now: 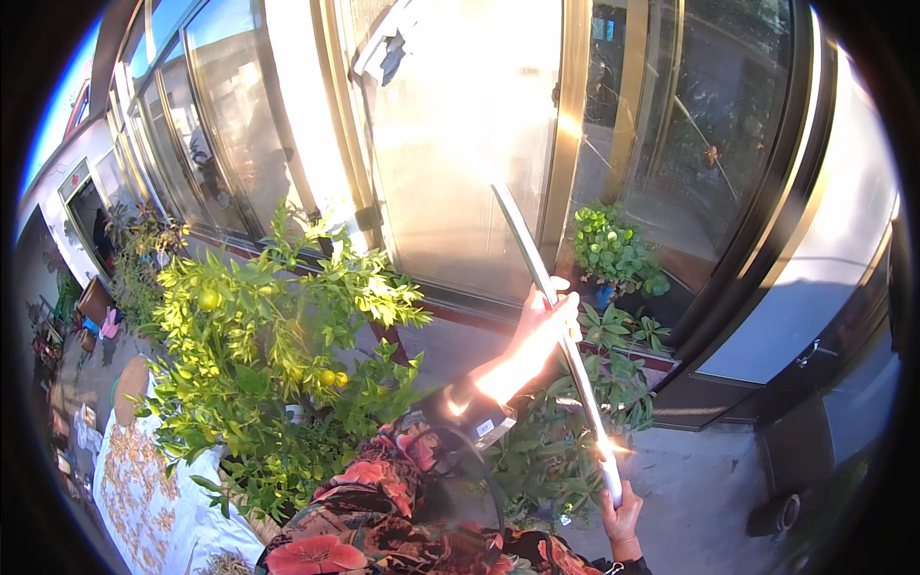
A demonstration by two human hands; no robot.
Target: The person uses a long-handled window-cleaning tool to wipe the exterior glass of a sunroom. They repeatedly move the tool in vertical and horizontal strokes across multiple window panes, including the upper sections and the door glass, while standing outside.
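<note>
A shiny metal pole (528,248) slants up in front of the glass, its upper end lost in strong glare. My left hand (543,316) wraps around its middle, with the palm and wrist brightly sunlit. Lower down, my right hand (622,514) grips the white handle end (611,478). Behind the pole stands a pale, sunlit glass pane (453,230) in a brass-coloured frame (571,144). Near the top of that pane is a white and dark cloth-like thing (392,54); whether it joins the pole cannot be seen.
A leafy citrus tree (280,345) with yellow fruit stands close at my left. Leafy plants (532,445) grow below my arms, and a round-leaved potted plant (618,248) is by the window. A white sheet (136,496) with drying pieces lies lower left. A door handle (816,352) is at right.
</note>
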